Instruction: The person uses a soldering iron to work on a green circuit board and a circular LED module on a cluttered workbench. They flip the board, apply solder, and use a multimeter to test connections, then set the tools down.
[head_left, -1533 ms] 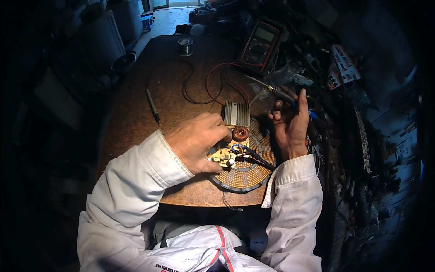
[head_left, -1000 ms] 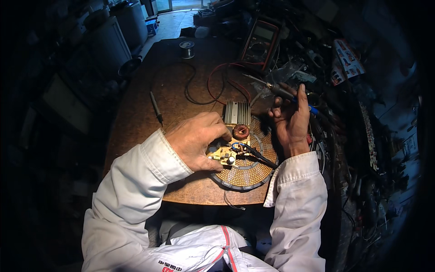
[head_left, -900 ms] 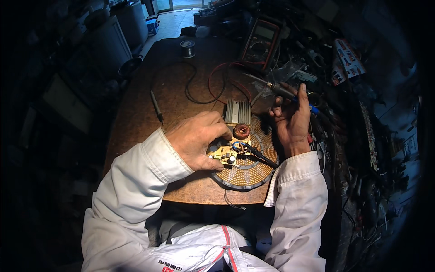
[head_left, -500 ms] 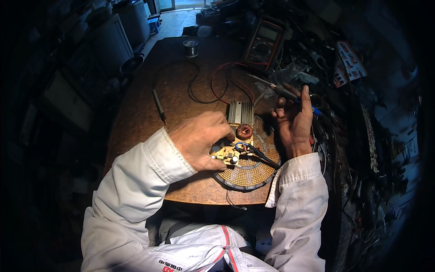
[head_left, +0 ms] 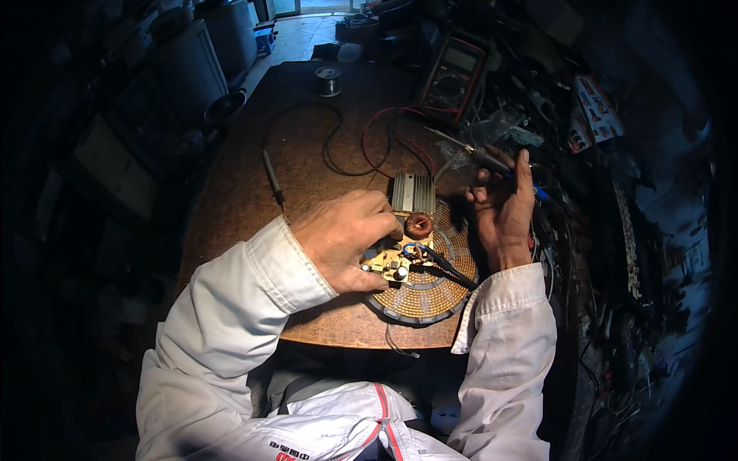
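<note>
My left hand (head_left: 338,234) grips the left edge of a yellowish circuit board (head_left: 388,263), fingers at its upper side and thumb at its lower side. The board carries a finned metal heat sink (head_left: 413,193), a copper-wound ring coil (head_left: 419,225) and dark cables (head_left: 450,270). Under it lies a round, flat induction coil (head_left: 423,306) of coppery windings. To the right, my right hand (head_left: 503,211) is turned palm up, its fingers closed on a soldering iron (head_left: 492,162). The iron's metal tip points up and left, away from the board. My left fingertips are partly hidden.
On the brown wooden table (head_left: 238,200) stand a solder spool (head_left: 327,81) and a multimeter (head_left: 454,75) at the far side. A test probe (head_left: 271,175) lies left of the board; its lead and a red one curl behind. Cluttered wires and parts (head_left: 592,253) crowd the right.
The view has shifted very slightly, so everything sits a little to the right. Both hands keep their holds, and the iron stays raised beside the board.
</note>
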{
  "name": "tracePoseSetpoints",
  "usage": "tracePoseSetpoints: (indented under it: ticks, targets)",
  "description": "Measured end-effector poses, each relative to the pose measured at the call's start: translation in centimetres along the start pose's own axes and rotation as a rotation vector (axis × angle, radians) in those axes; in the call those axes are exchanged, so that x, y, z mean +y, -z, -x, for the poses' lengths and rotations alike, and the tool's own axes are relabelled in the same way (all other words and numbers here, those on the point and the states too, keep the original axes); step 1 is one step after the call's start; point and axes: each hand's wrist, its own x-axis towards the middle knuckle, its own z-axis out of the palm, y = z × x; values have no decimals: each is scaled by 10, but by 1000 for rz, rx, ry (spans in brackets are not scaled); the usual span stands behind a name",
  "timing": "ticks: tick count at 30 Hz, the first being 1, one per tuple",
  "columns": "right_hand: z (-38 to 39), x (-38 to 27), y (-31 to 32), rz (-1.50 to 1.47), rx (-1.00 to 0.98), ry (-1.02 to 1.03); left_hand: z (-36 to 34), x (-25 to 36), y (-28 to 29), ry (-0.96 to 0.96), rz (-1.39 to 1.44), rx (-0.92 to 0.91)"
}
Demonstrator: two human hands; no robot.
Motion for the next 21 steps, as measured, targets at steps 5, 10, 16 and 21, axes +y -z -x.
tracePoseSetpoints:
  ticks: [5, 10, 16, 21]
  targets:
    - [0, 0, 2, -6, -9, 0, 1, -1, -2, -9, -1, 21]
    - [0, 0, -1, 14, 32, 4, 2, 0, -1, 8, -4, 17]
    - [-1, -1, 2, 22, 30, 6, 2, 1, 0, 4, 22, 14]
    - [-1, 0, 2, 18, 36, 9, 5, -1, -3, -25, -21, 4]
